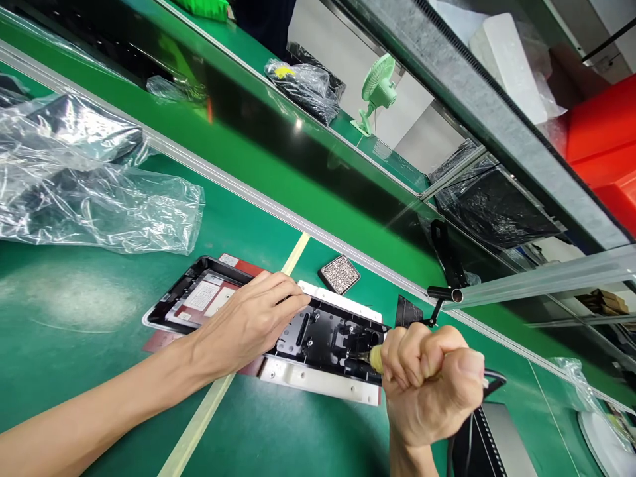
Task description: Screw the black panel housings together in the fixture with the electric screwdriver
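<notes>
A long black plastic housing (318,328) lies slantwise in a white fixture (318,381) with a dark red base. Metal plates and small screws or posts show inside it. My left hand (256,321) lies across its middle, fingers bent over it and closed on the housing; the thumb is mostly hidden. My right hand (430,377) is a fist around a screwdriver (376,358), of which a yellow front end and a short metal shaft show. Its tip points into the right end of the housing; whether it touches a screw I cannot tell.
A small box of tiny metal parts (340,274) sits behind the fixture. Plastic-wrapped items (99,179) lie at left. An aluminium rail (238,192) borders a green conveyor (278,159). A black bracket (437,301) and cables are near my right hand; a green fan (378,86) stands beyond.
</notes>
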Tool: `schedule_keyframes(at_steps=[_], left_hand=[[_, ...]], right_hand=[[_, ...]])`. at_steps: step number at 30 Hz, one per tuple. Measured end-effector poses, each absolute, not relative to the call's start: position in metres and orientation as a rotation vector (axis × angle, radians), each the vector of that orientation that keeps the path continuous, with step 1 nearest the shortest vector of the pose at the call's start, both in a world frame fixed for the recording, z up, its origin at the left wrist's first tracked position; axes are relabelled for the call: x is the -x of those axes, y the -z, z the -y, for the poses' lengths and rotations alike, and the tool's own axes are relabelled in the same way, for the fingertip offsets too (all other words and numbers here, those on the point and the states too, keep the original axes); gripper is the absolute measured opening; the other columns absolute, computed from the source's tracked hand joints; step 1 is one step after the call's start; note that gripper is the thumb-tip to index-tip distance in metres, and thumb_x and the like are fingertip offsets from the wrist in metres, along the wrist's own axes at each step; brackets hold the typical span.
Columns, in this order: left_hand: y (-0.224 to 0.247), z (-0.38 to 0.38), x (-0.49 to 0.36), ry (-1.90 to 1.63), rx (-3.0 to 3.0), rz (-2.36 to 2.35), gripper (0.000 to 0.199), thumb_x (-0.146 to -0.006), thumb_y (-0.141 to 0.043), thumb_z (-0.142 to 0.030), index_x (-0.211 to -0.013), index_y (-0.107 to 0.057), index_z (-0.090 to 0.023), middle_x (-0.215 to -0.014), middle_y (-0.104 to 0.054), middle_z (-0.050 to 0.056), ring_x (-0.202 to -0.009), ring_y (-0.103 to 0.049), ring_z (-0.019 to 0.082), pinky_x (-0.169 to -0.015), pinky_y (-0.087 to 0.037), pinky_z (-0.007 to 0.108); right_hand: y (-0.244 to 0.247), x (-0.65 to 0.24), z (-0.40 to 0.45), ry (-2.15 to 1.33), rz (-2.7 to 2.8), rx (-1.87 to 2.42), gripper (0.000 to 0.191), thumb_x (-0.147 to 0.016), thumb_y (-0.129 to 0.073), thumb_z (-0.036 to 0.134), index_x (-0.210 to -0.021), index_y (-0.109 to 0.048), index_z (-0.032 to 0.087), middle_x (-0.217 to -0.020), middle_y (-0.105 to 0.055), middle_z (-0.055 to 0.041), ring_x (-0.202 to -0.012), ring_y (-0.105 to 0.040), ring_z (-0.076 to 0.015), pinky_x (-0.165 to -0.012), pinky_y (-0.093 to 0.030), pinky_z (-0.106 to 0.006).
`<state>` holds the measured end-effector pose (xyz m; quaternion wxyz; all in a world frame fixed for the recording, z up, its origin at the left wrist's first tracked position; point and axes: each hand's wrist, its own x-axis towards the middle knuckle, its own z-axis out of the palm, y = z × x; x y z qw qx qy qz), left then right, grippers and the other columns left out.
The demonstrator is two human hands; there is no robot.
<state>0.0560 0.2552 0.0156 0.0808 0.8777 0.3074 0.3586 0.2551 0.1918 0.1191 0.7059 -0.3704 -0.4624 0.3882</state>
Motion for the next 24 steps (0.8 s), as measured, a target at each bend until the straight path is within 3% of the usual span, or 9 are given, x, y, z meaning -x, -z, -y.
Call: schedule_keyframes(at_steps=[24], left_hand=[[-0.0158,-0.2552,-0.0566,-1.044,-2.609,-0.919,0.025,-0.098,-0.050,-0.003,-0.113,-0.064,-0.016,-0.106,-0.069,0.007,-0.104,-0.062,0.023,-0.083,-0.047,0.039]], right_hand=[[-0.1182,-0.2541,-0.1929,-0.844,1.060,0.809,0.042,-0.095,-0.049,0.037,-0.059,-0.036,0.021,-0.046,-0.024,0.0087,-0.037,-0.021,-0.0070,-0.034,-0.023,-0.018]])
